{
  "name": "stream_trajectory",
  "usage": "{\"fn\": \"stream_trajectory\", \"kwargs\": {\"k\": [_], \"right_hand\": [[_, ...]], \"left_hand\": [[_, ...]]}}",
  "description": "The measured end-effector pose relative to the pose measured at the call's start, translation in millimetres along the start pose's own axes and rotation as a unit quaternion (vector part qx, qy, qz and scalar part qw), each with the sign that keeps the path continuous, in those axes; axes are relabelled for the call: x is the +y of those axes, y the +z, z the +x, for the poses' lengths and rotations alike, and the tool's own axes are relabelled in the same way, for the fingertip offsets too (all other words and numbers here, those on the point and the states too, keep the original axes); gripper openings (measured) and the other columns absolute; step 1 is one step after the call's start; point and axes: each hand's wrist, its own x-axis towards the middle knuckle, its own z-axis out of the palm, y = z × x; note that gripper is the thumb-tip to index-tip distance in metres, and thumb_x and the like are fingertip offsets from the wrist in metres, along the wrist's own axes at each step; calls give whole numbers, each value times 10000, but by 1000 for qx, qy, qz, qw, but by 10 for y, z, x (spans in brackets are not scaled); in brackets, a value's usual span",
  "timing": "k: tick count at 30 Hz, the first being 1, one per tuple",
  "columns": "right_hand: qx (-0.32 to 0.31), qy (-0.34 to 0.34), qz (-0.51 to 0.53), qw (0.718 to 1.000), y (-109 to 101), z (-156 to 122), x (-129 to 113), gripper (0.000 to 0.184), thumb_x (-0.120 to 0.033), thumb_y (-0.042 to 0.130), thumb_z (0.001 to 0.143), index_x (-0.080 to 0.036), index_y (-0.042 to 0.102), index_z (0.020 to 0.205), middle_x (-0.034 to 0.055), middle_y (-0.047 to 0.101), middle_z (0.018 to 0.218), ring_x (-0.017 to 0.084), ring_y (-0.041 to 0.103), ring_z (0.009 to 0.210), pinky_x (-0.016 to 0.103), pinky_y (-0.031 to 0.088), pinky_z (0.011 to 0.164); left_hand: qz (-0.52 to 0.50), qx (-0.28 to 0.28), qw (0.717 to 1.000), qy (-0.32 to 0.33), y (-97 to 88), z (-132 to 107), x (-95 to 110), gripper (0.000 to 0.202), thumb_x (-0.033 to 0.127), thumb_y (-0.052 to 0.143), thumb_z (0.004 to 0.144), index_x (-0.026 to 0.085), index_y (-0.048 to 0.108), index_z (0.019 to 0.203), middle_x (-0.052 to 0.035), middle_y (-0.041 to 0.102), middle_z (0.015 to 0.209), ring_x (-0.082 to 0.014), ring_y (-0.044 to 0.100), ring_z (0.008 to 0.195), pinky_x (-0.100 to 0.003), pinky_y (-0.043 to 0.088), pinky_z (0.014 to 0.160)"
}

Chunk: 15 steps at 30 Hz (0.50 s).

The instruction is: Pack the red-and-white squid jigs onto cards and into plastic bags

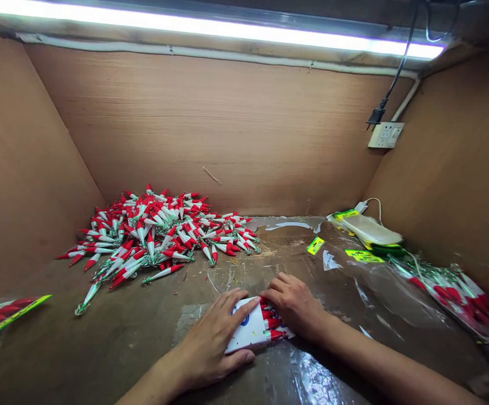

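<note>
Both hands are working low centre of the frame on a white card (248, 331) lying flat on the bench (143, 337). Left hand (214, 343) is pressing on the card with fingers spread over its top and thumb along its near edge; it is clamping, not lifting. Right hand (297, 306) is lying curled over a row of red-tipped lures (273, 326) sticking out of the card's right side, fingertips touching them; whether it is pinching one I cannot tell. Risks, as judgement: the lures are sitting side by side and look slick, so uneven pressure from the right hand could be fanning them out or pushing one off the row. The metallic ends could be snagging on the plastic film (354, 275) spread to the right. If the left hand eases, the card may be sliding on the bench. Loose pile (160, 233) is sitting well apart, left of centre; bagged sets (451, 289) at the right edge.
</note>
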Motion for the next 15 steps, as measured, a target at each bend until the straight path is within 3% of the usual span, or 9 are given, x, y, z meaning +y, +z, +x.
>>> {"fn": "stream_trajectory", "kwargs": {"k": [2, 4, 7, 10, 13, 15], "right_hand": [[-15, -2, 34, 999, -28, 2, -27, 203, -215, 526, 986, -259, 705, 1070, 47, 662, 985, 196, 557, 937, 296, 440, 784], [-22, -10, 71, 997, -97, -3, 15, 251, -253, 528, 983, -278, 666, 1191, 56, 641, 1170, 200, 564, 1045, 305, 462, 870], [-13, 32, 63, 997, -278, -84, 296, 415, -327, 543, 965, -243, 540, 1371, 94, 556, 1374, 236, 532, 1203, 360, 441, 1000], [-33, 160, -42, 986, -478, -302, 759, 349, -307, 497, 970, -183, 612, 1276, 128, 641, 1254, 258, 579, 1163, 372, 440, 995], [-95, 274, -176, 941, -565, -568, 1143, 278, -306, 573, 912, -155, 681, 1120, 157, 677, 1167, 306, 611, 1117, 379, 452, 924], [-110, 309, -206, 922, -547, -681, 1280, 193, -242, 575, 894, -137, 709, 985, 168, 708, 1045, 315, 658, 1009, 362, 468, 821]], "left_hand": [[11, -2, 1000, 0, 3, -3, -6, 884, 455, 707, 829, 379, 205, 1554, -65, 335, 1542, -337, 327, 1398, -534, 322, 1153], [24, -6, 1000, 0, 13, -14, -24, 881, 477, 698, 835, 382, 199, 1555, -68, 315, 1558, -345, 307, 1409, -552, 308, 1155], [35, -1, 999, -1, 40, -26, -57, 845, 495, 670, 858, 395, 199, 1553, -61, 305, 1568, -349, 299, 1412, -572, 297, 1154], [34, 14, 999, -1, 84, 7, -56, 813, 493, 645, 881, 393, 197, 1553, -65, 351, 1542, -342, 338, 1389, -577, 304, 1147], [32, 35, 999, -3, 133, 69, -2, 835, 504, 634, 890, 375, 161, 1565, -75, 355, 1543, -344, 345, 1388, -594, 271, 1158], [30, 46, 998, -1, 152, 90, 40, 865, 520, 625, 893, 359, 117, 1574, -78, 316, 1572, -352, 307, 1416, -609, 228, 1173]]}}
